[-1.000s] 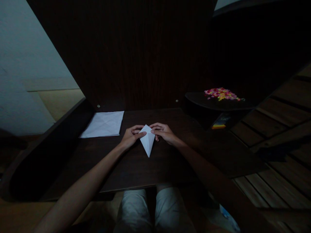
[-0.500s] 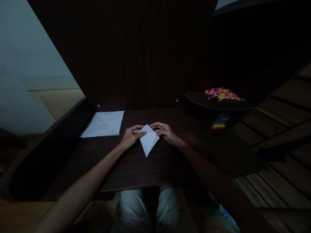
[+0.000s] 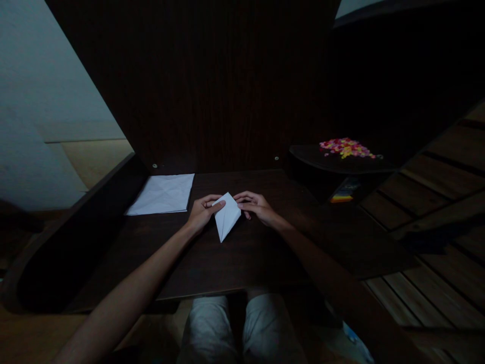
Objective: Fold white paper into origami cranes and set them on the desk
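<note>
Left hand (image 3: 202, 210) and right hand (image 3: 260, 209) pinch folded paper (image 3: 226, 216) near side corners, over surface (image 3: 242, 268). Kite shape already formed; whether folding complete, cannot tell. Farther left, creased sheets (image 3: 162, 194) lie flat, opened out.

Paper sheets (image 3: 162, 194) on desk (image 3: 242, 268), behind-left of folded paper (image 3: 228, 213); shelf (image 3: 308, 153) at right, heaped pieces (image 3: 346, 147) atop.

The left forearm (image 3: 140, 279) slants in from the near left, the right forearm (image 3: 322, 262) from the near right. The left hand (image 3: 200, 212) pinches, thumb pointing right; the right hand (image 3: 261, 209) pinches opposite, thumb pointing left, fingers bent. 2 knees (image 3: 210, 316) show nearer.
</note>
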The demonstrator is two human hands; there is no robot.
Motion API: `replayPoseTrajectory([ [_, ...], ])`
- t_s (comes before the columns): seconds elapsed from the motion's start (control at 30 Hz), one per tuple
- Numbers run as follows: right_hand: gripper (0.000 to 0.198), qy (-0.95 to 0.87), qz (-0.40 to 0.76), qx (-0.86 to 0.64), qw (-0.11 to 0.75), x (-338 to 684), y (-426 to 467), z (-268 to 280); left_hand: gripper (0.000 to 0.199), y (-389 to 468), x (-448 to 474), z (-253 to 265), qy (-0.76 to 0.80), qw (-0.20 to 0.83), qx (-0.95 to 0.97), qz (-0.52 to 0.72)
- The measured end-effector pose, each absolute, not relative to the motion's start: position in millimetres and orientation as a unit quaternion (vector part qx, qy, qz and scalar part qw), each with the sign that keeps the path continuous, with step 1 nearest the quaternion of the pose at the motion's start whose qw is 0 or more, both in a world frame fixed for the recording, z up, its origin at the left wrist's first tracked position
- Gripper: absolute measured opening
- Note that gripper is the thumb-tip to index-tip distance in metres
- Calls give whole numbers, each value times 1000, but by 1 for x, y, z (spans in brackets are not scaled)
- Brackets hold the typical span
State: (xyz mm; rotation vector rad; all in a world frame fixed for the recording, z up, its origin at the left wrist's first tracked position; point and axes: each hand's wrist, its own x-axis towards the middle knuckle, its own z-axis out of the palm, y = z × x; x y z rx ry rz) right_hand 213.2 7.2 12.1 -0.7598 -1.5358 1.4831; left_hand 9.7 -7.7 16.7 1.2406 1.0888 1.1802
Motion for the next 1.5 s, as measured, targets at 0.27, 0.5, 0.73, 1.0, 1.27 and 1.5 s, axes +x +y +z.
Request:
replayPoseTrajectory([
  [0.27,42,-629,592,-312,395,215,4,17,47,-10,10,20,464,522,509,503],
  [0.5,22,-638,573,-364,364,212,3,20,45,-9,11,21,457,533,485,521],
  [0.73,16,-627,542,-394,397,211,3,22,29,-7,10,19,437,546,499,512],
  [1.0,13,-580,521,-418,466,214,8,18,23,-12,6,24,417,530,574,465],
  [1.27,17,-542,497,-445,511,216,13,17,28,-5,2,21,469,467,577,479],
  [1.5,20,-605,401,-460,512,219,20,5,41,-1,-3,21,492,360,660,438],
])
